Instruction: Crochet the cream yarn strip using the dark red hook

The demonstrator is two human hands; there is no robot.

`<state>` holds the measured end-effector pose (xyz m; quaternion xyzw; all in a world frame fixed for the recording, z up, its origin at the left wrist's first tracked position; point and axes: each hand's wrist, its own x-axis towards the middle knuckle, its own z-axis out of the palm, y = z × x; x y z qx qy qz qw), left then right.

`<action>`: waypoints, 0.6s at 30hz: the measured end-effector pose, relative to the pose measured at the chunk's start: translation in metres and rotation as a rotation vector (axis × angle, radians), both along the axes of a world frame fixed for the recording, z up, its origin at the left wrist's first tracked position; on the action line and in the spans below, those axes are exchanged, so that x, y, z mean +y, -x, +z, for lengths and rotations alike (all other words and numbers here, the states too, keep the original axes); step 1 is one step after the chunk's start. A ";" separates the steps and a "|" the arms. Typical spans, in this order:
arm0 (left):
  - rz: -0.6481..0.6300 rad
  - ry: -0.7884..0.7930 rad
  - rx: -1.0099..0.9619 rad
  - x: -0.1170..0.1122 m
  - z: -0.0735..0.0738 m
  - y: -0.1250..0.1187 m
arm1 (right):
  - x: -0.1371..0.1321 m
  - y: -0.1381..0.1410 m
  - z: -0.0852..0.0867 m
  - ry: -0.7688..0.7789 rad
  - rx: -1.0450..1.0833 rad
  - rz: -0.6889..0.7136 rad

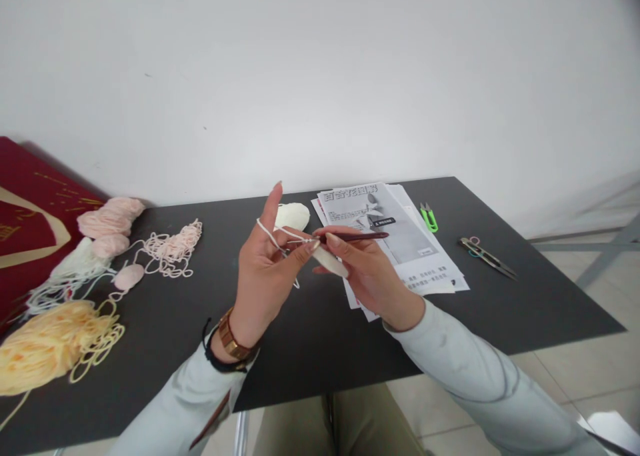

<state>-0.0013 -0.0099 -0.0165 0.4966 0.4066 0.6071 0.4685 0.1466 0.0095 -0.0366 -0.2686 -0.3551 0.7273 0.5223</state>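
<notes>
My left hand has its index finger raised, with white yarn looped over it. Thumb and fingers of that hand pinch the edge of a small white crochet piece. In my right hand is a dark red-brown crochet hook, gripped between thumb and fingers and lying almost level. Its tip meets the yarn at my left fingertips. The crochet piece hangs between both hands, partly covered by fingers. Behind my left hand lies a ball of white yarn.
Printed sheets lie right of centre on the black table. Green thread snips and metal snips are farther right. Pink yarn, tangled pale strands, yellow yarn and a red bag occupy the left.
</notes>
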 end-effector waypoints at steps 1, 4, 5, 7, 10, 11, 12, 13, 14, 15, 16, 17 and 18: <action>0.024 -0.006 0.049 0.000 -0.003 -0.001 | 0.000 0.001 -0.001 0.022 0.002 0.031; 0.054 -0.045 0.227 0.000 -0.008 -0.002 | 0.001 0.000 -0.004 0.089 0.017 0.112; 0.054 -0.064 0.277 0.001 -0.009 -0.002 | 0.003 -0.001 -0.006 0.097 0.012 0.128; 0.056 -0.091 0.334 0.002 -0.007 -0.001 | 0.007 -0.004 -0.007 0.079 -0.008 0.144; -0.042 -0.020 0.206 0.008 0.000 0.008 | 0.013 -0.011 -0.004 0.011 -0.026 0.126; -0.122 0.047 0.087 0.012 0.003 0.013 | 0.015 -0.014 -0.001 -0.007 -0.021 0.110; -0.170 0.114 -0.058 0.017 0.006 0.019 | 0.017 -0.018 0.002 -0.023 -0.010 0.095; -0.138 0.150 -0.180 0.022 0.008 0.026 | 0.018 -0.022 0.006 -0.039 -0.001 0.096; -0.091 0.163 -0.267 0.028 0.010 0.034 | 0.019 -0.026 0.010 -0.058 0.004 0.120; -0.090 0.185 -0.312 0.034 0.011 0.043 | 0.019 -0.030 0.013 -0.077 0.013 0.147; -0.134 0.245 -0.336 0.040 0.013 0.053 | 0.019 -0.034 0.017 -0.096 0.020 0.170; -0.192 0.298 -0.334 0.045 0.014 0.063 | 0.019 -0.037 0.020 -0.113 0.022 0.179; -0.233 0.343 -0.290 0.049 0.015 0.072 | 0.019 -0.040 0.022 -0.127 0.014 0.169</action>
